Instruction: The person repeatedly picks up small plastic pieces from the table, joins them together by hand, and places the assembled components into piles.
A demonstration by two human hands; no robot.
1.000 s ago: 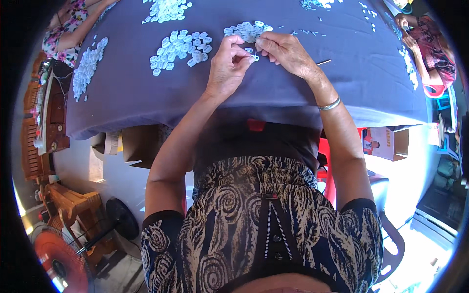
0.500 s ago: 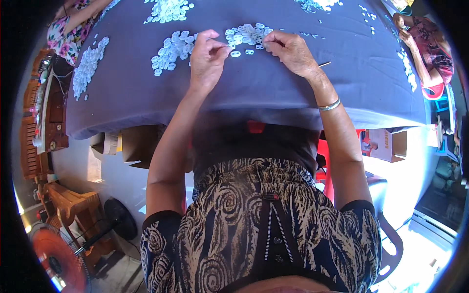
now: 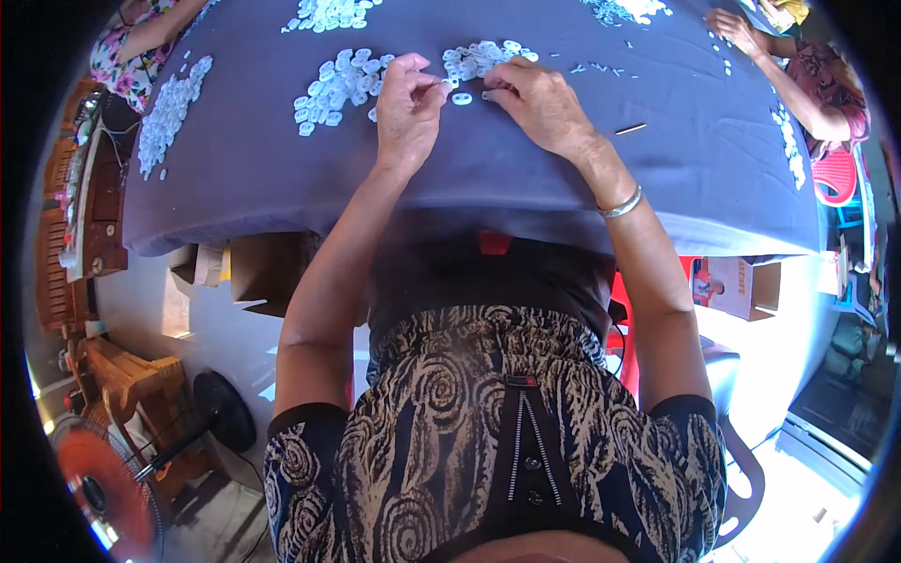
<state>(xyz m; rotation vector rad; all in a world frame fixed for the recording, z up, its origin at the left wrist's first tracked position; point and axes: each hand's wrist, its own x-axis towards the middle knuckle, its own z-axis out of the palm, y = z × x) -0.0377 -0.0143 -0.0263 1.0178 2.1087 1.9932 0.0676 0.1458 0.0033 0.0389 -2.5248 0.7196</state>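
My left hand (image 3: pixel 411 114) is closed in a pinch above the cloth, with a small white oval plastic piece (image 3: pixel 447 84) at its fingertips. Facing it, my right hand (image 3: pixel 547 105) pinches thumb and forefinger on a small pale piece (image 3: pixel 486 95), mostly hidden by the fingers. A loose two-holed oval piece (image 3: pixel 461 98) lies on the cloth between the hands. Just beyond them is a pile of the same white pieces (image 3: pixel 477 58), partly covered by my right hand. Another pile (image 3: pixel 340 86) sits left of my left hand, which hides its edge.
A dark cloth (image 3: pixel 272 183) covers the table. More pieces are heaped at the far side (image 3: pixel 330 13) and left edge (image 3: pixel 171 117). A thin rod (image 3: pixel 631 129) and small slivers (image 3: pixel 601 68) lie to the right. Co-workers' arms (image 3: pixel 798 98) reach in from both sides.
My right hand has shifted left, closer to my left hand, uncovering more of the thin rod. The right-hand co-worker's hand has reached farther over the table. The view has shifted slightly.
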